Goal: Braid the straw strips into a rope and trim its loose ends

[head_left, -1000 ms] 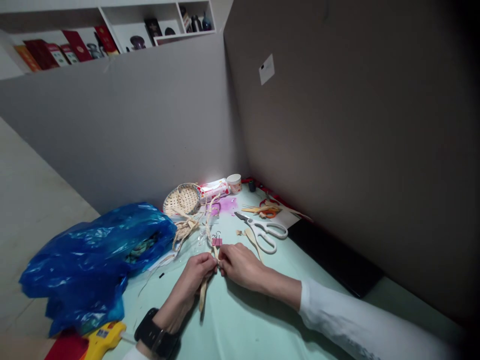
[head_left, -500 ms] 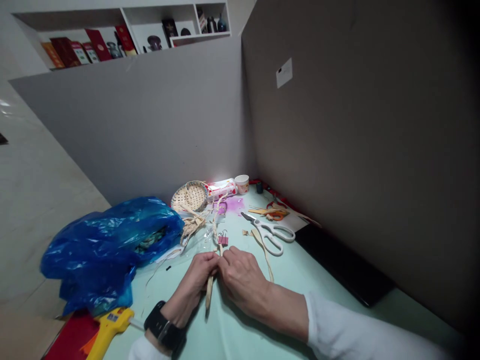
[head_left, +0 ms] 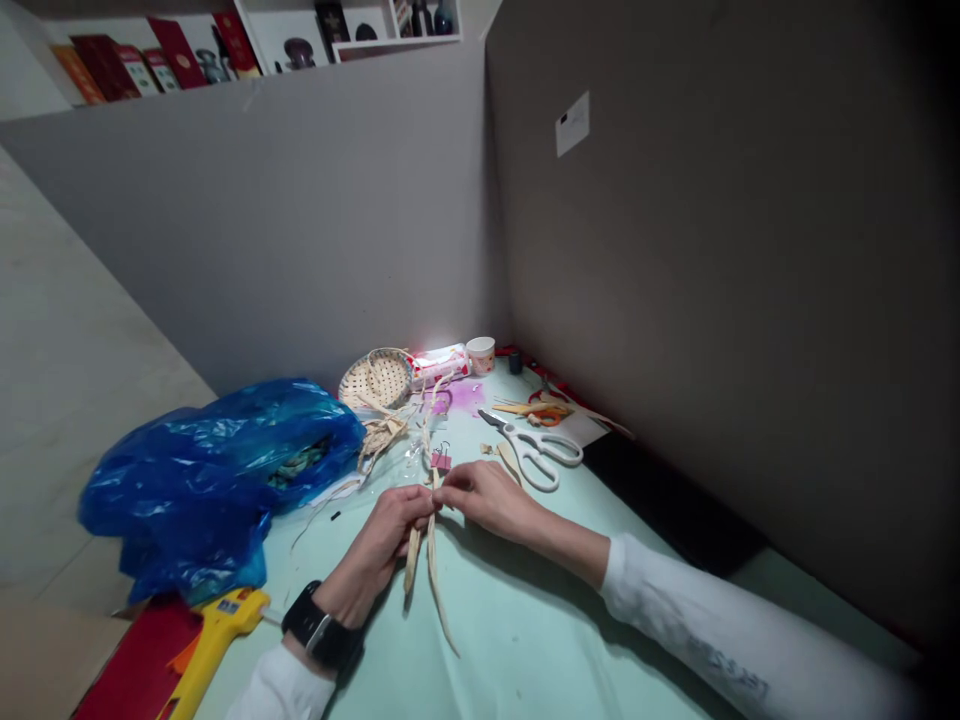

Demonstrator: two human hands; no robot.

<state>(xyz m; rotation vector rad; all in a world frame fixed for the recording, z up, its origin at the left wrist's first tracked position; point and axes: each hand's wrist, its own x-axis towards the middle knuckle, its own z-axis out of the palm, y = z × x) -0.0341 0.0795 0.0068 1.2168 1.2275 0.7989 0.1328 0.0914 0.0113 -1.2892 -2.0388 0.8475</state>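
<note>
My left hand and my right hand meet over the pale green table, both pinching thin tan straw strips. Two strip ends trail from the pinch toward me across the table. The strips run away from my fingers to a small pink binder clip just beyond them. A black watch sits on my left wrist. My right sleeve is white.
A blue plastic bag lies at left, a yellow glue gun near the front left edge. White scissors, orange scissors, a woven basket, a paper cup and loose straw lie beyond. Grey partitions wall the back and right.
A second long strip end has come free and now lies toward me beside the first. My right hand has shifted slightly right, pinching rather than covering the strips. The camera view shifted.
</note>
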